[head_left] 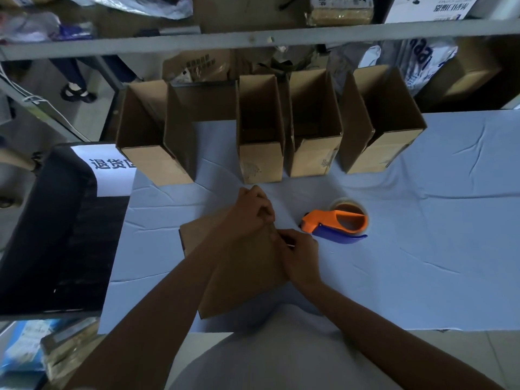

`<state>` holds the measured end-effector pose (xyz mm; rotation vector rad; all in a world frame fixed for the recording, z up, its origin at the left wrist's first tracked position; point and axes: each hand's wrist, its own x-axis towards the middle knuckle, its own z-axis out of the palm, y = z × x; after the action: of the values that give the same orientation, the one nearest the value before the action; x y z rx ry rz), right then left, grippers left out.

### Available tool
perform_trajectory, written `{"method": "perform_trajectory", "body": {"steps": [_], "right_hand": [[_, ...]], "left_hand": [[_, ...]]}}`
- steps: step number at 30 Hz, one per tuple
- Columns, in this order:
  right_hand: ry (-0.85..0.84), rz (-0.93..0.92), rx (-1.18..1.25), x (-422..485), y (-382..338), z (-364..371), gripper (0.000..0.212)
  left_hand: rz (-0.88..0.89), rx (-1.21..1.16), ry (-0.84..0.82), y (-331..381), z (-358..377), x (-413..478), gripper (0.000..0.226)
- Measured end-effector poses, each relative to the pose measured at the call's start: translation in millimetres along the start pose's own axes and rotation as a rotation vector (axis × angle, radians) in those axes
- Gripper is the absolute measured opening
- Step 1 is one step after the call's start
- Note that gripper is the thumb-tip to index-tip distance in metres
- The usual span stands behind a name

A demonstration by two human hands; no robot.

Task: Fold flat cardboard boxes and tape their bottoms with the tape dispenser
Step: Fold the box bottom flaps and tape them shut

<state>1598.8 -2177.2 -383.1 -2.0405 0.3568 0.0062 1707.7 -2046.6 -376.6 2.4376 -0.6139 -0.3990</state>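
Storeroom: grey metal shelf rail [309,36] overhead, table [422,249] covered in creased pale-blue cloth. Far edge: row of four open brown cardboard boxes [260,161], standing upright. Left: black bin [56,235] with a white label. Before you: flat brown cardboard box [244,280], near the front edge. Your left hand [250,212] and right hand [299,257] grip its upper edge, fingers curled. Orange-and-blue tape dispenser [334,222]: on the cloth just right of your hands, untouched.
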Motion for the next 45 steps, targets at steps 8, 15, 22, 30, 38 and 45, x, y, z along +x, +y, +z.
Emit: {"method": "perform_trajectory", "body": {"steps": [8,15,22,30,38,45], "right_hand": [[0.057,-0.037,-0.009,9,-2,-11,0.017],[0.001,0.055,0.071,4,-4,-10,0.017],[0.008,0.082,0.062,-4,0,-18,0.020],[0.009,0.168,0.035,-4,2,-21,0.013],[-0.129,0.089,-0.029,8,14,-41,0.010],[-0.059,-0.194,-0.825,45,71,-108,0.073]], "left_hand": [[0.079,0.059,0.076,9,-3,3,0.013],[0.027,-0.092,0.061,-2,2,-4,0.025],[0.093,-0.067,0.094,6,5,2,0.005],[0.171,-0.053,0.132,10,4,-1,0.006],[0.133,-0.051,0.044,15,4,2,0.007],[-0.031,-0.362,0.122,30,-6,0,0.021]]}}
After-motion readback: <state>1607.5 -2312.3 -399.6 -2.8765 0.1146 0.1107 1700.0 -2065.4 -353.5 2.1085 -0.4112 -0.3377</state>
